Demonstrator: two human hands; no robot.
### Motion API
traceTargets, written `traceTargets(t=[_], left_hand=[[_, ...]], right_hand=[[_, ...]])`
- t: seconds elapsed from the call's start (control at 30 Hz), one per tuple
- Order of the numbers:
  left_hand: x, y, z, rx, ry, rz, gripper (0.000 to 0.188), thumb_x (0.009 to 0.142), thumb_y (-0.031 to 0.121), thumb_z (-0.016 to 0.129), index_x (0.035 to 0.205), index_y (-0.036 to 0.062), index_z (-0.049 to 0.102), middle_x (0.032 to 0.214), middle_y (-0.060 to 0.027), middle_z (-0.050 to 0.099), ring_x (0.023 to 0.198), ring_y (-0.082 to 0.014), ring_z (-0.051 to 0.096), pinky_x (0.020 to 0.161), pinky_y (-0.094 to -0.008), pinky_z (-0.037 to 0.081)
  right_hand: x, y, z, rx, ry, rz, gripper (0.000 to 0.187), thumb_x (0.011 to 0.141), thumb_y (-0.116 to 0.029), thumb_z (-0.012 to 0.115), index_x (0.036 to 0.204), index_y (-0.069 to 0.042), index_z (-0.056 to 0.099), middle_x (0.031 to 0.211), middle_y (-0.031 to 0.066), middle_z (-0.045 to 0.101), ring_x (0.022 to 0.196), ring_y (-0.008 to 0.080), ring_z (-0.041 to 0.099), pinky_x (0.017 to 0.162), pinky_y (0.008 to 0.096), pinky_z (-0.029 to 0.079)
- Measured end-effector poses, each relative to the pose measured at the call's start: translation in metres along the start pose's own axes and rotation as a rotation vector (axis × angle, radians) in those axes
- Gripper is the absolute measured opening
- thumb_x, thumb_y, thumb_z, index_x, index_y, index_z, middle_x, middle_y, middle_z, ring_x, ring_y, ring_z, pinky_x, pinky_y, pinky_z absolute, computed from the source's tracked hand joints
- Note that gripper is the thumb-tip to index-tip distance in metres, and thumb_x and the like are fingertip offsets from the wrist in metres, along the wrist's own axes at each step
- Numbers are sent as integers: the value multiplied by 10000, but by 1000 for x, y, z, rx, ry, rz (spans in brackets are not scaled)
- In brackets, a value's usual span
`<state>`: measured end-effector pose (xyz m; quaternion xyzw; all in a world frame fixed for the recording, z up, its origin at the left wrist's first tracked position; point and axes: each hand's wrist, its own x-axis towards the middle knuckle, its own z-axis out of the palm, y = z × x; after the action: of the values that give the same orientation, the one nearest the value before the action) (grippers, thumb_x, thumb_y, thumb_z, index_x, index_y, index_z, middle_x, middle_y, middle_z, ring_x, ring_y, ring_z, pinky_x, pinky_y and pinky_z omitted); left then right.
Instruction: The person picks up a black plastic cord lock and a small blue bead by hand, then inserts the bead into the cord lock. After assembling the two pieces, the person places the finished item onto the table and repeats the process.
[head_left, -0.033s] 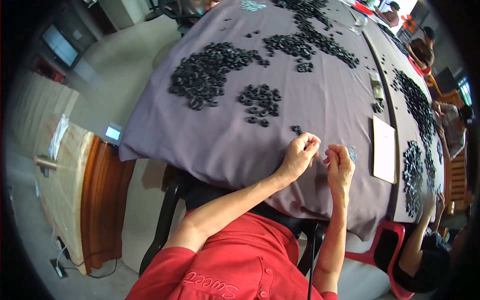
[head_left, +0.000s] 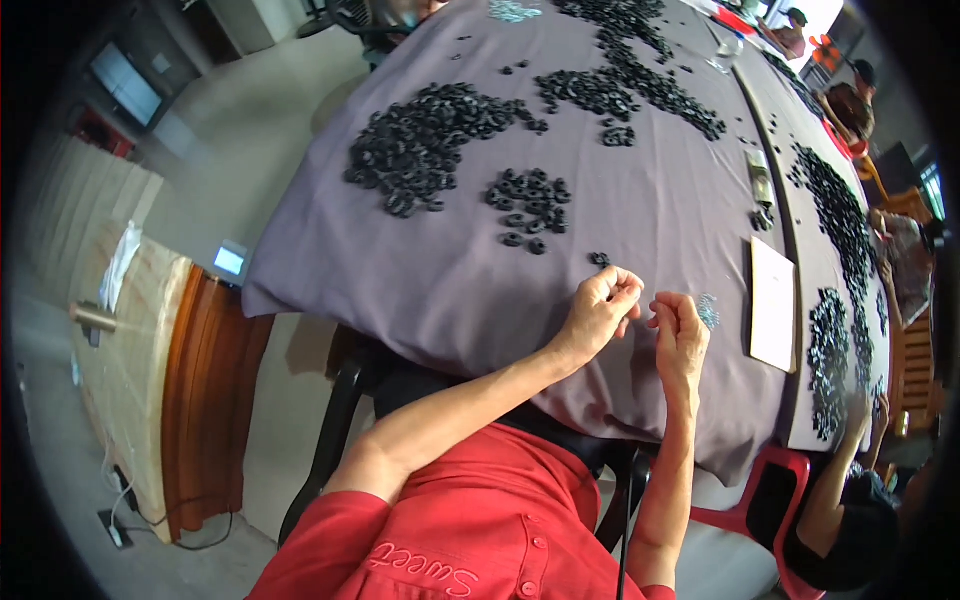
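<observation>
My left hand (head_left: 603, 308) is closed in a pinch over the grey cloth, near the table's front edge. Just to its right, my right hand (head_left: 680, 330) is pinched too, a small gap between the two. Whatever the fingertips hold is too small or hidden to make out. Beyond my left hand lies a little cluster of black ring-like pieces (head_left: 599, 259). Beside my right hand is a small heap of thin pale-blue bits (head_left: 708, 311). Farther left sit a small group of black rings (head_left: 530, 205) and a large pile of them (head_left: 415, 145).
More black pieces (head_left: 590, 92) spread toward the far end. A white board (head_left: 772, 305) and a small clear container (head_left: 759, 178) lie to the right. Past a seam, another table strip bears black piles (head_left: 828, 360), with people working there. A red chair (head_left: 765, 500) stands at lower right.
The whole view has shifted very slightly, with the table's things a little to the right. Both hands keep their pinched pose in nearly the same place.
</observation>
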<state>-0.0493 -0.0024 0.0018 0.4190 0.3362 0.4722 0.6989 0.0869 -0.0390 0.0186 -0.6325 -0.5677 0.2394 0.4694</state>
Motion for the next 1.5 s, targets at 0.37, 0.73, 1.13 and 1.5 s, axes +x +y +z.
traceTargets(t=[0.37, 0.73, 1.13, 1.5], left_hand=[[-149, 157, -208, 225, 339, -7, 118, 922, 141, 525, 894, 37, 574, 637, 3, 487, 444, -21, 356, 371, -150, 248], [-180, -6, -369, 1157, 524, -237, 237, 842, 166, 523, 964, 6, 648, 923, -179, 655, 874, -300, 618, 775, -365, 474], [-168, -56, -391, 1105, 308, -42, 353, 793, 54, 468, 1126, 23, 581, 1135, -233, 574, 1106, -405, 496, 915, -456, 416], [-173, 126, -249, 1379, 96, -126, 182, 814, -39, 447, 896, -51, 609, 870, -200, 640, 798, -343, 628, 735, -394, 487]], right_hand=[[5, 32, 5, -411, 52, -250, 86, 859, -21, 554, 935, -17, 593, 824, 126, 597, 762, 235, 602, 713, 318, 471], [-1, 34, 6, -475, 21, -303, 98, 831, 20, 543, 917, -4, 583, 883, 119, 586, 798, 256, 586, 728, 327, 463], [-7, 14, 8, -360, 93, -280, 101, 808, 33, 564, 896, -9, 589, 885, 140, 591, 804, 306, 598, 717, 343, 470], [-3, 17, 12, -319, 139, -337, 102, 801, 15, 576, 893, -26, 588, 807, 123, 569, 746, 296, 580, 665, 351, 460]])
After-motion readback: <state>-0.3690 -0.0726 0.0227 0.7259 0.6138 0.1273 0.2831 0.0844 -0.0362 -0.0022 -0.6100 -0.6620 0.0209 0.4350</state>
